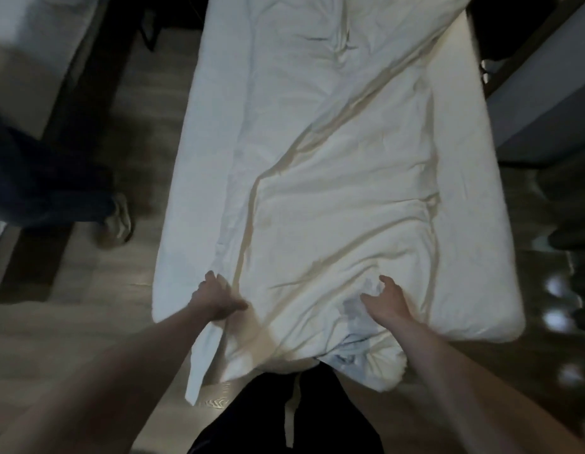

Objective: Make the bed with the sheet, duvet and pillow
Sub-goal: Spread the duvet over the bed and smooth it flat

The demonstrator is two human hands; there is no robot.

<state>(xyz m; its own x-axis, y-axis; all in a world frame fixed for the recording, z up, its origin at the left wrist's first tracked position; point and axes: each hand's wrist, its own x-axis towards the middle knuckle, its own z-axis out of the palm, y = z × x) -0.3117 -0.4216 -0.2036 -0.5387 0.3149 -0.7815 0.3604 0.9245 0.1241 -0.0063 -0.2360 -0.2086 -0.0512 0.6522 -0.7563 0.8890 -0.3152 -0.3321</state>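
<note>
A narrow bed [465, 178] with a white fitted sheet [193, 178] stands on a wood-look floor [130, 132] in a dim room; another person's leg and shoe [117, 221] show at the left. A white duvet [333, 198] lies lengthwise down the bed, creased, with a long diagonal fold, its near end bunched and hanging over the foot. The left hand [215, 301] has its grip closed, pinching the duvet's near left edge. The right hand [388, 301] rests on the bunched end, fingers spread and slightly bent, clasping nothing.
</note>
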